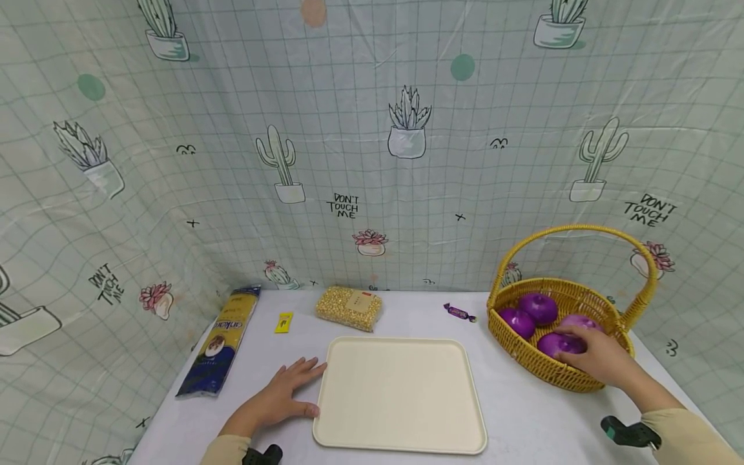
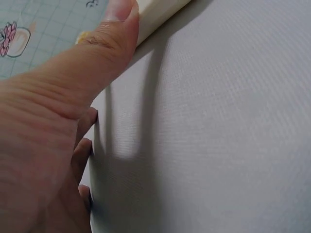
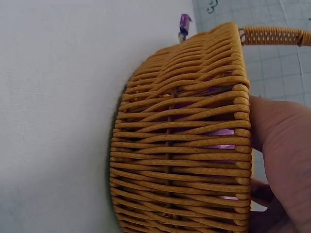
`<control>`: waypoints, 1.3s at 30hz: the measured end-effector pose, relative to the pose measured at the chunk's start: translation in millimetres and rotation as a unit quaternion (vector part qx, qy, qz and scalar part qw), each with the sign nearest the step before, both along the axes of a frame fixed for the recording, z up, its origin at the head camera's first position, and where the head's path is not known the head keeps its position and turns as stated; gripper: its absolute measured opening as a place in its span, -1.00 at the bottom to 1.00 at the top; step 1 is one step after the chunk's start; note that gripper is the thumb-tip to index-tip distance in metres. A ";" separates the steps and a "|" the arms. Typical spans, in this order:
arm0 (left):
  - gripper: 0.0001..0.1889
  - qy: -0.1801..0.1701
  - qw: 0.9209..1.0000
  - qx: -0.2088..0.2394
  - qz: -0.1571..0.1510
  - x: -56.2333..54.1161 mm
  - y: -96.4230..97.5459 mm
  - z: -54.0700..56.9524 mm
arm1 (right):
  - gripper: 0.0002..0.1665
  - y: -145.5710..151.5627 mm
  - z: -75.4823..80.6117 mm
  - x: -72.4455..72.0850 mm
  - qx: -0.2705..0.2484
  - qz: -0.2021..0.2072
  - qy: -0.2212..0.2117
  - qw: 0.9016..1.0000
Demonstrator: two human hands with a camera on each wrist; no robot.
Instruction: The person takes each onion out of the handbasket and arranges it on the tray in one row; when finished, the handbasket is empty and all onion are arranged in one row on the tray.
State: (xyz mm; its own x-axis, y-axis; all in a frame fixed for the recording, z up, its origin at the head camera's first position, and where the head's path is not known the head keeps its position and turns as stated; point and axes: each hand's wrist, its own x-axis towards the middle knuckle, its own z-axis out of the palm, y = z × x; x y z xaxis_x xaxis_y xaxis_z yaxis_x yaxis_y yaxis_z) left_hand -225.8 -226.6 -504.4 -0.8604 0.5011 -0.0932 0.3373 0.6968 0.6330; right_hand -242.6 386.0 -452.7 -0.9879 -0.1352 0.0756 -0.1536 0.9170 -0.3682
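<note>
A yellow wicker basket [image 1: 526, 354] with a tall arched handle stands at the right of the white table. Several shiny purple onions [image 1: 537, 308] lie in it. My right hand [image 1: 607, 358] reaches over the near rim and grips the front onion [image 1: 559, 345], thumb at its near side and fingers over its top. In the right wrist view the woven wall [image 3: 184, 145] hides most of the onions and the fingertips. On the left, my left hand [image 1: 278, 399] has its fingers spread, with index finger and thumb at the left edge of a cream tray [image 1: 401, 394].
Behind the tray lies a clear bag of yellow kernels [image 1: 343, 309]. A small yellow packet [image 1: 283, 322] and a long blue-and-gold food bag [image 1: 223, 342] lie to the left. A purple wrapped candy [image 1: 459, 313] is left of the basket. A patterned curtain [image 1: 372, 174] hangs behind the table.
</note>
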 end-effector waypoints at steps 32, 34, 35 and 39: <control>-0.10 -0.018 1.000 0.010 0.009 -4.1 -0.6 1.6 | -0.30 -9.1 9.4 6.3 -0.040 -0.004 0.004 0.999; -0.10 -0.019 1.000 0.017 0.010 -4.2 -1.2 0.3 | -0.30 -11.1 11.1 6.6 -0.042 -0.002 0.007 0.999; -0.10 -0.020 1.000 0.020 0.010 -4.3 -1.5 -0.4 | -0.29 -12.1 12.1 6.8 -0.043 -0.002 0.009 0.999; -0.11 -0.019 0.999 0.028 0.009 -4.6 -2.7 -2.5 | -0.26 -14.4 15.3 7.6 -0.046 -0.004 0.011 0.999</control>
